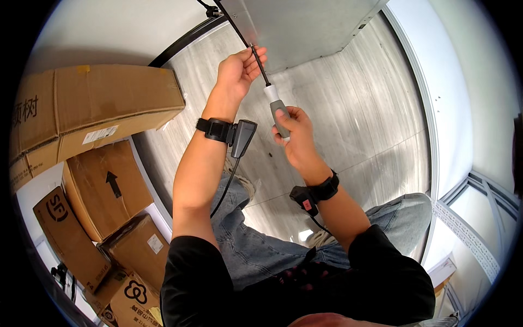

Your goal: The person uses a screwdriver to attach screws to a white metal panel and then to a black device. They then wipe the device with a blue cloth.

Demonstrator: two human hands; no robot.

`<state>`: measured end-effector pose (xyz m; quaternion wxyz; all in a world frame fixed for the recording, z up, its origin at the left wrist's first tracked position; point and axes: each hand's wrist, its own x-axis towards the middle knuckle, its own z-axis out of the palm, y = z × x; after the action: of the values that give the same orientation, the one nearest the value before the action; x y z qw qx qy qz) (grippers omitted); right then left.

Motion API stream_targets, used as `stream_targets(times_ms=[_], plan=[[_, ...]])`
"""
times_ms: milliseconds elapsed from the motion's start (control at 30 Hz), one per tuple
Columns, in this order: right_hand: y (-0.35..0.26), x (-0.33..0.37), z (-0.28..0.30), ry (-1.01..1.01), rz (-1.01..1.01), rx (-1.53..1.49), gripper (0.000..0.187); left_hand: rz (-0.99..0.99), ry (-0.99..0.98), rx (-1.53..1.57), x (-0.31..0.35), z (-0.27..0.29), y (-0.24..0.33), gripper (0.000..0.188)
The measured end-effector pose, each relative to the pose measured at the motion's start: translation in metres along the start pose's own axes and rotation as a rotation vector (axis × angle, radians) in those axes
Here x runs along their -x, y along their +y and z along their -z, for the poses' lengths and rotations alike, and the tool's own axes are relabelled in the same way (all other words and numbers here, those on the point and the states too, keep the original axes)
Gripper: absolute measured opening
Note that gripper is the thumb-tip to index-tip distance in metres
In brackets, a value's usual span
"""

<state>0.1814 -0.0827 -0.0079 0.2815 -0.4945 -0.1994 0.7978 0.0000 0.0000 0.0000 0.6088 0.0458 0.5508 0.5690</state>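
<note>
A screwdriver [273, 94] with a grey and white handle and a long dark shaft slants up and left in front of me. My right hand [296, 131] is wrapped round its handle. Up at the shaft's tip, my left hand [243, 68] has its fingers curled about the metal; whether a screw sits there is too small to tell. Just beyond the tip stands a large grey metal cabinet [305, 32], its lower edge over the floor. A black cable [233, 23] runs down along its left side toward my left fingers.
Cardboard boxes [109, 188] are stacked on the left, with a long carton [122, 103] above them. A white wall [425, 71] and a metal rack [468, 234] stand on the right. Wood-patterned floor [354, 114] lies beneath my hands. Black wristbands with small devices circle both wrists.
</note>
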Motion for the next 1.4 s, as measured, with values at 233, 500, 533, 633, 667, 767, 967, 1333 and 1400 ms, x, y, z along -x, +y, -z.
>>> stream_targets(times_ms=[233,500,533,633,667,767,967,1333,1400], plan=[[-0.002,0.004,-0.008,0.043,-0.012,-0.078,0.034,-0.002,0.009,0.014,-0.003,0.003,-0.002,0.023],[-0.007,0.005,-0.004,-0.009,-0.024,-0.119,0.035,-0.008,0.011,0.009,0.000,-0.002,-0.001,0.023],[-0.005,0.005,-0.008,0.050,-0.006,-0.081,0.035,-0.008,0.008,0.008,-0.001,-0.002,-0.001,0.023],[-0.006,0.006,-0.007,0.034,-0.014,-0.119,0.036,0.002,0.016,-0.006,-0.001,-0.002,0.000,0.024],[-0.008,0.006,-0.006,-0.005,-0.027,-0.157,0.036,0.006,0.021,-0.013,0.000,-0.003,0.000,0.024],[-0.014,0.005,-0.002,-0.118,-0.066,-0.192,0.035,-0.006,0.029,-0.012,-0.001,0.000,0.001,0.024],[0.000,0.002,-0.007,-0.017,-0.024,-0.166,0.040,-0.003,0.013,0.000,-0.003,0.004,0.001,0.025],[-0.006,0.009,-0.003,-0.045,-0.021,-0.275,0.037,0.003,0.025,-0.013,-0.001,-0.001,0.000,0.024],[-0.001,0.007,-0.004,0.009,0.038,-0.223,0.037,0.002,0.023,-0.015,-0.001,-0.002,0.000,0.024]])
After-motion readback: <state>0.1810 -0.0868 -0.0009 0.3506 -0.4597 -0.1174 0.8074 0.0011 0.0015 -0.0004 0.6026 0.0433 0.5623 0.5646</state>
